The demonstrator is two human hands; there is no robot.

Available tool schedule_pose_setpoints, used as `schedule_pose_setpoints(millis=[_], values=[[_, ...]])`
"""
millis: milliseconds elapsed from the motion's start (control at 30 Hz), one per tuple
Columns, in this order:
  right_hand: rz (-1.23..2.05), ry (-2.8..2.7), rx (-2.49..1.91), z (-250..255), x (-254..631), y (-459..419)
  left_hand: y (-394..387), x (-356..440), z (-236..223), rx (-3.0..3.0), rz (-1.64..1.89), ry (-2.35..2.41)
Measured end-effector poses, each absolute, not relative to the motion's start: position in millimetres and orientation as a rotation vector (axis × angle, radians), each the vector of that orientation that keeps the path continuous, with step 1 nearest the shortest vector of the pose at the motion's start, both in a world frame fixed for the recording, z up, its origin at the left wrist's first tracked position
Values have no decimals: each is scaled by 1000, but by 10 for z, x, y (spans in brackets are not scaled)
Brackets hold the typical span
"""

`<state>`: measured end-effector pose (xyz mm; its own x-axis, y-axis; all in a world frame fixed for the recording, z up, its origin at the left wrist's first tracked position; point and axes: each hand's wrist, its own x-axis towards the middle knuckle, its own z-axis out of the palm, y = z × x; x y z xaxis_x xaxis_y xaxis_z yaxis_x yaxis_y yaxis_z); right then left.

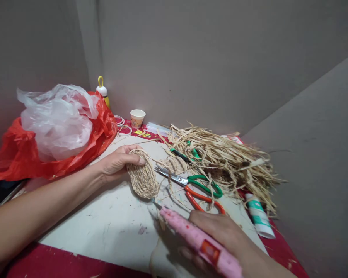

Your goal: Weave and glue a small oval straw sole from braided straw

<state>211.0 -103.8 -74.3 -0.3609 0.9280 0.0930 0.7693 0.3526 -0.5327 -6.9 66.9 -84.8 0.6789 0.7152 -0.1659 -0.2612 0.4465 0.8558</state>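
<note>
My left hand (120, 161) pinches the upper edge of an oval coiled straw-braid piece (143, 175), thumb on its face, held above the white board. My right hand (217, 231) is wrapped round a pink hot glue gun (191, 235), whose nozzle points up and left at the lower edge of the oval piece; I cannot tell if it touches. Just right of the oval lie scissors (191, 181) with one green and one orange handle, blades open. A second woven straw piece (175, 165) lies behind the blades.
Dried straw (220, 154) is heaped at the back right, near a green-and-white tube (259, 216). A red plastic bag (104, 131) with a clear bag (60, 119) fills the left. A paper cup (137, 117), clear glue sticks (158, 129) and a yellow-looped bottle (102, 91) stand or lie behind.
</note>
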Motion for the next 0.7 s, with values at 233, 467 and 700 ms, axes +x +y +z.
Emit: schedule_pose_setpoints(millis=[233,467,700], values=[[780,-2404,-1754,-504,2140,-1268,718,-91,-919,942,706,556],[67,-2221,-2134,-1024,2815,-1130,747,-149,-657,869,913,527],[-28,-2352,-2107,-1226,2896,-683,852,-373,-309,827,1192,419]])
